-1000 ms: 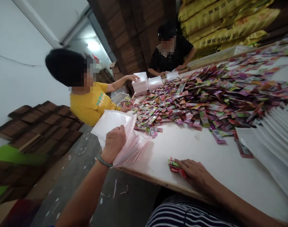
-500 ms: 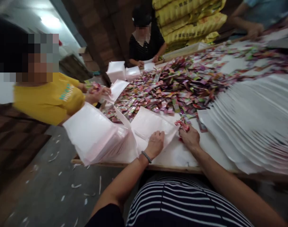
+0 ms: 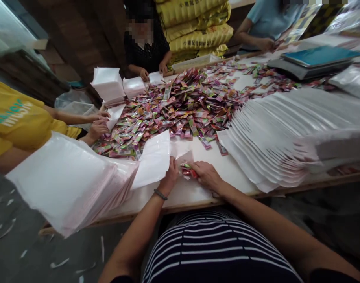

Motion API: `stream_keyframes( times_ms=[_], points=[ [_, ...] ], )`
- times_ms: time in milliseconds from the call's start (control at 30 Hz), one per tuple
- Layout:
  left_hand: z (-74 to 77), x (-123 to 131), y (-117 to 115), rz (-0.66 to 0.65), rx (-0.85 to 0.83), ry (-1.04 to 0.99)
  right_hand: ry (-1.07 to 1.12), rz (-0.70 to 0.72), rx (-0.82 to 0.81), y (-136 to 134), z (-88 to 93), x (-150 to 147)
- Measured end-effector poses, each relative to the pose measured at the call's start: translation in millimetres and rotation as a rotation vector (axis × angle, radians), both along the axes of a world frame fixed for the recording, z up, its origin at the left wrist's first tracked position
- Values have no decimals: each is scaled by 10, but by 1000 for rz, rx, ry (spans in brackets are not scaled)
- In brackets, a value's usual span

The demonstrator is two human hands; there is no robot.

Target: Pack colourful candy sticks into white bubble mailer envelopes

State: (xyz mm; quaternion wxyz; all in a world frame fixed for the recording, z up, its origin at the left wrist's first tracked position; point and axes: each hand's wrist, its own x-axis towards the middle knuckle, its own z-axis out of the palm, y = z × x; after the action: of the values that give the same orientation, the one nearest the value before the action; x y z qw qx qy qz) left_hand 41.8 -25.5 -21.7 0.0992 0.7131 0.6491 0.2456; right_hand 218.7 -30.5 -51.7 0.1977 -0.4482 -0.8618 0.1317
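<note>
My left hand (image 3: 170,175) is closed on the edge of a white plastic bag (image 3: 154,157), which lies tilted to its left, with a pinkish translucent part of the mouth opened toward the right. My right hand (image 3: 208,175) is closed around a small bunch of red and green packets (image 3: 188,171) held at the opened mouth. Whether the packets are inside the bag or just at its lip is hard to tell. Beyond both hands spreads a large heap of small colourful packets (image 3: 194,102).
A stack of white bags (image 3: 67,177) stands at the left table edge; a fanned pile of bags (image 3: 274,137) lies on the right. A scale (image 3: 318,59) sits behind it. Co-workers work around the white table (image 3: 235,173), one in a yellow shirt (image 3: 26,118) close on my left.
My right hand has brought the packets left to the bag. My left hand has gone from lying on the flat bag to gripping its edge, and the bag is now raised. The view has swung right.
</note>
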Motion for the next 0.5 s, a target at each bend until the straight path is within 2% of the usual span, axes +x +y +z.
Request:
stream_keyframes(
  times_ms=[67,133,233,300,367,500],
  points=[
    [40,57,4,-56,73,49,-110,-20,34,28,98,-38],
    [71,114,-1,-136,136,126,-103,-118,-4,93,172,-83],
    [88,161,-44,-237,208,244,109,-273,-262,228,193,-118],
    [89,166,-91,-303,237,259,286,-259,-446,305,169,-129],
    [92,160,-137,-359,267,223,376,-186,-558,342,147,-154],
    [100,148,-168,-326,273,124,296,-120,-588,297,152,-287]
  ],
)
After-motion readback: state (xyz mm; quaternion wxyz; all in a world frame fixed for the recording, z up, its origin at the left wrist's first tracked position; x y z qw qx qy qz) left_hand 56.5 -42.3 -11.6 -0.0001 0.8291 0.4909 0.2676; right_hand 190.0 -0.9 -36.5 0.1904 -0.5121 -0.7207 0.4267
